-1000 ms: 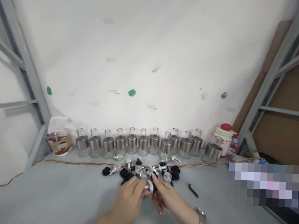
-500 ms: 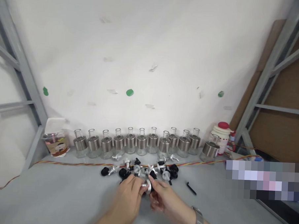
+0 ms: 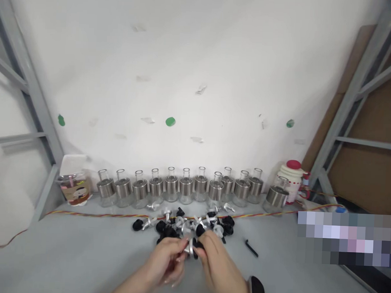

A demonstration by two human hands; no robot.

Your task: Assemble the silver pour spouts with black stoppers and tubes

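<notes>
Just in front of the pile, my left hand (image 3: pixel 168 258) and my right hand (image 3: pixel 217 256) meet around one bottle pourer (image 3: pixel 191 247). Its silver spout end is pinched by the left fingers. The right fingers close on its black end, partly hiding it; a silver disc shows between the hands. Beyond lies a pile of loose pourer parts: black caps (image 3: pixel 161 226), silver spouts (image 3: pixel 150 222) and pale translucent pieces (image 3: pixel 218 230). A few parts are covered by my fingers.
A row of glass bottles (image 3: pixel 171 185) with steel sleeves stands along the wall. Twisted wires (image 3: pixel 114 214) cross the table (image 3: pixel 90 254). A black hex key (image 3: pixel 251 248) lies at right. A drink cup (image 3: pixel 74 188) and a red-lidded cream jar (image 3: pixel 291 178) flank the row.
My right hand has rolled over so its back faces up, and the left hand has turned with its fingers curled below. The pourer stays between them. The view has shifted slightly.
</notes>
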